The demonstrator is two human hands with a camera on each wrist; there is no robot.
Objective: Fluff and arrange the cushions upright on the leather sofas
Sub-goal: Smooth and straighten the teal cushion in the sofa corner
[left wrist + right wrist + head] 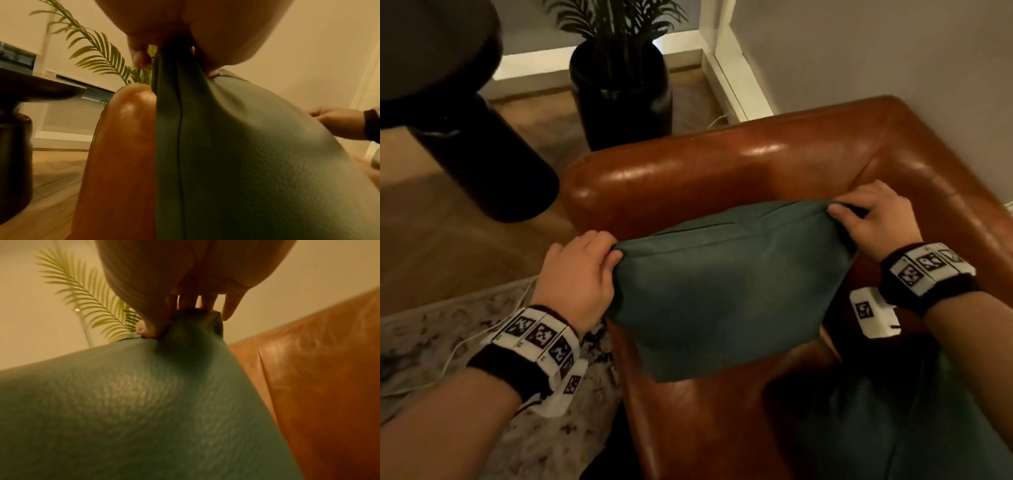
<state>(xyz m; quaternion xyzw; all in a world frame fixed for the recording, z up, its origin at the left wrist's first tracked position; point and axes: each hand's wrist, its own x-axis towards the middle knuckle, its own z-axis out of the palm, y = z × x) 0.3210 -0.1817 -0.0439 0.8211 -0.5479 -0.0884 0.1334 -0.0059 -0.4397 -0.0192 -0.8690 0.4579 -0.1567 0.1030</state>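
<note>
A dark green cushion (726, 291) hangs upright over the corner seat of the brown leather sofa (722, 164). My left hand (582, 263) pinches its top left corner, and my right hand (873, 219) pinches its top right corner. The left wrist view shows the green cushion (246, 154) bunched in my left hand (174, 53) beside the sofa arm (123, 129). Seen from the right wrist, thumb and fingers of my right hand (185, 316) clamp the cushion (123, 402) corner. A second green cushion (893, 421) lies on the seat at lower right.
A black planter (619, 92) with a palm stands behind the sofa arm. A dark round table on a thick pedestal (482, 161) is at left on the wood floor. A patterned rug (448, 342) lies under my left arm. A grey wall (893, 51) runs behind the sofa.
</note>
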